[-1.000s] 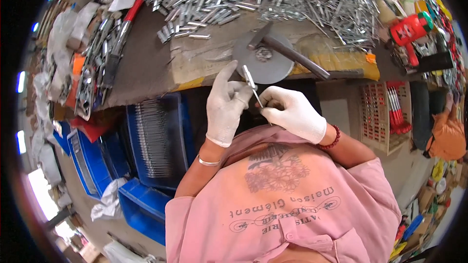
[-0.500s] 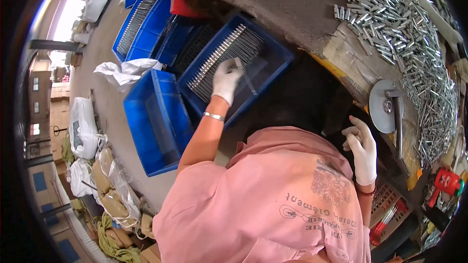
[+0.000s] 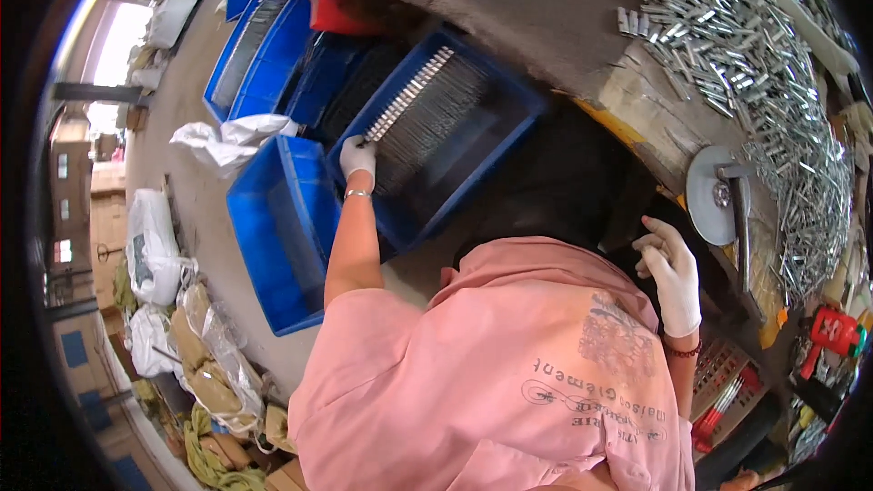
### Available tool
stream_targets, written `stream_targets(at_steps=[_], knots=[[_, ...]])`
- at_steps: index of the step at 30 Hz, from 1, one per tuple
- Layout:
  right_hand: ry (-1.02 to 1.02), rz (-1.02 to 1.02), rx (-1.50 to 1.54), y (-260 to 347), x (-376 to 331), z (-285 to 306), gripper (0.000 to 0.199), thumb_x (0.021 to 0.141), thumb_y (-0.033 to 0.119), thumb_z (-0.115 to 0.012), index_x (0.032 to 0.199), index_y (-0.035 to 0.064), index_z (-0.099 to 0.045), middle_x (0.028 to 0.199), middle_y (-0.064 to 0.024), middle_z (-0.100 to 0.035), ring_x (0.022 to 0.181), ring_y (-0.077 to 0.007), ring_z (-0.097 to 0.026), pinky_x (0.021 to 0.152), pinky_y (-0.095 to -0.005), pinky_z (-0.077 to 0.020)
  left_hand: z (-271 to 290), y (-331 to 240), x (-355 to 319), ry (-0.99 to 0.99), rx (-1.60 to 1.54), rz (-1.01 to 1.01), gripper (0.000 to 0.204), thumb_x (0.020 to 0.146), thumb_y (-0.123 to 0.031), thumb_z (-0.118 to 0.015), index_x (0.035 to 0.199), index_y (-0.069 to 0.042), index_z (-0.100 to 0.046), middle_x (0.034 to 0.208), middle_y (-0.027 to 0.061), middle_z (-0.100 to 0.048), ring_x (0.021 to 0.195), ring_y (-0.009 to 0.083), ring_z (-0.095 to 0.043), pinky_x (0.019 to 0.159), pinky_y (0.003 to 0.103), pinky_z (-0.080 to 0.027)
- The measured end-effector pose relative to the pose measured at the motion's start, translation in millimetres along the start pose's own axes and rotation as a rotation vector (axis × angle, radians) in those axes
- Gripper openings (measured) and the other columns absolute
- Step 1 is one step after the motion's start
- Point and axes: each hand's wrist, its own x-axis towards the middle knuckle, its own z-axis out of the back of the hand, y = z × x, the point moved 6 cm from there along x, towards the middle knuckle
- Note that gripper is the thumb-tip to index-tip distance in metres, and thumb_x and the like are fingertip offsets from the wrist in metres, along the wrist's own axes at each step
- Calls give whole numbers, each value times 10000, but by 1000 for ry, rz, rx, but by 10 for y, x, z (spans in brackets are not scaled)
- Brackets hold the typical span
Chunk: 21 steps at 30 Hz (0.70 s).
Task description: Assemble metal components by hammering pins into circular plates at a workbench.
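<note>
My left hand (image 3: 356, 157), in a white glove, reaches down to the near-left corner of a blue crate (image 3: 496, 141) and its fingertips touch the end of a row of thin metal rods (image 3: 409, 100) laid side by side in it. My right hand (image 3: 671, 275), also gloved, hangs with loosely spread fingers and holds nothing, just below the workbench edge near a round metal disc (image 3: 711, 195) fixed to the bench. A pink shirt fills the lower middle of the view.
A big heap of shiny metal pieces (image 3: 755, 64) covers the workbench at the upper right. More blue crates (image 3: 282, 218) stand on the floor to the left, with white bags (image 3: 223, 141) and sacks (image 3: 155, 255) beside them. A red tool (image 3: 835, 332) lies at the far right.
The view swung from the bench down to the floor crates. My left hand carried a thin rod from the bench down into the blue crate; my right hand let go and dropped beside the bench.
</note>
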Motion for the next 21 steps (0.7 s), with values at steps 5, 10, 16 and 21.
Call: stream_targets(at_steps=[5,10,16,21], knots=[[-10,22,38,-149,-17,64,429,1027,84,-630,1447,-5,-628,1056,-40,-716,830,-77,-618,763,-249,-536,55,-514,-145,-131,-48,-50,480,948,-301,-818,1276,31,-707,1211,246,-766,1128,365,-730,1019,426,-543],[-20,54,-112,-11,-43,59,358,1001,155,-683,1325,10,-720,1056,-118,-776,877,-153,-712,825,-317,-575,139,-2666,-623,-96,-433,-512,172,1018,-98,-732,1157,4,-735,1108,106,-764,1013,220,-705,937,344,-556],[-32,296,-279,253,-176,40,240,957,109,-714,1174,40,-790,1024,-124,-750,889,-225,-741,830,-346,-592,-37,-5291,-2187,530,-529,-1317,159,868,29,-781,1015,-31,-774,997,136,-716,911,295,-710,821,364,-556],[-242,515,-385,612,-479,427,174,925,199,-757,1048,80,-789,1016,-148,-736,968,-354,-728,862,-425,-585,-526,-5799,-2520,472,-197,-1528,137,848,-97,-804,984,-114,-803,1016,119,-724,943,341,-710,832,442,-564]])
